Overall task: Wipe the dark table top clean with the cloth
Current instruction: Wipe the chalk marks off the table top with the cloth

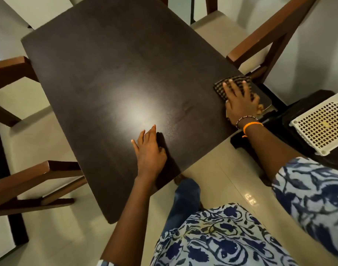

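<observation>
Cloth [224,84] lies under right hand's [241,101] spread fingers [232,87], at table [106,73] corner.

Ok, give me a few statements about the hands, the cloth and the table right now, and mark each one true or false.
1. The right hand presses the checked cloth flat near the table's right edge. True.
2. The left hand holds a second cloth. False: it rests bare on the dark table top, fingers spread.
3. The cloth lies in the middle of the table, under the bright glare. False: it is at the right edge, well away from the glare.
4. A white perforated basket sits off the table, to the right. True.
5. Plates and cups stand on the table top. False: only the hands and the cloth are on it.
</observation>
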### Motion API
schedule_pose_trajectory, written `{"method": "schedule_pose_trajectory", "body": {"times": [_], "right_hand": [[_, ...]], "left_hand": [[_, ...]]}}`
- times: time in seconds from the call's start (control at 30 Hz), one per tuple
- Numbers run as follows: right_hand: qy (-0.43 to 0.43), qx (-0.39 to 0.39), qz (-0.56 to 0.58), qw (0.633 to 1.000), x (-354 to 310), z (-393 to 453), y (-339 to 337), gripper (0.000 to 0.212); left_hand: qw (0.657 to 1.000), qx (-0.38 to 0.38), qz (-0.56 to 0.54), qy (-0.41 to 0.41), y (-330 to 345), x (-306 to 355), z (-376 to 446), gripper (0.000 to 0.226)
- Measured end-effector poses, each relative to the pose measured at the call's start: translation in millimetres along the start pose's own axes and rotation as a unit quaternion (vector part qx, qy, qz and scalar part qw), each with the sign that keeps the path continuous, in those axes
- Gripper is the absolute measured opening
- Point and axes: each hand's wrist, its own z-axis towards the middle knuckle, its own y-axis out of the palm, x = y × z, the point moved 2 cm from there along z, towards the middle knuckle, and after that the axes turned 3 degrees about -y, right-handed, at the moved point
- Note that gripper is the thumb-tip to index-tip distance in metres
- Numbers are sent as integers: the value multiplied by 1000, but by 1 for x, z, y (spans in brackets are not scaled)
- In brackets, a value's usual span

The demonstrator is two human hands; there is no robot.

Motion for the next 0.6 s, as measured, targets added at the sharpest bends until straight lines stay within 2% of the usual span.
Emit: {"method": "schedule_pose_trajectory", "body": {"times": [0.07,0.13,0.23,0.3,0.37,0.43,0.5,0.6], "right_hand": [[61,12,20,998,-21,0,3,60],[44,10,7,999,-58,-14,12,63],[-109,-31,-3,994,-132,-59,39,65],[-232,-78,-10,970,-174,-93,56,66],[-332,-100,-20,938,-187,-109,56,67],[-400,-77,-15,913,-174,-98,50,58],[-410,-67,-39,909,-146,-68,47,59],[-291,-16,-58,955,-86,-4,29,63]], "left_hand": [[1000,14,-13,-16,-2,-1,2,71],[999,24,-19,-38,-3,-3,4,72],[996,45,-39,-64,-6,-4,6,77],[994,60,-60,-65,-8,-1,11,75],[994,66,-67,-50,-9,4,18,72],[994,70,-70,-36,-9,9,27,70],[995,61,-71,-26,-7,14,36,70],[996,47,-66,-28,0,21,48,72]]}}
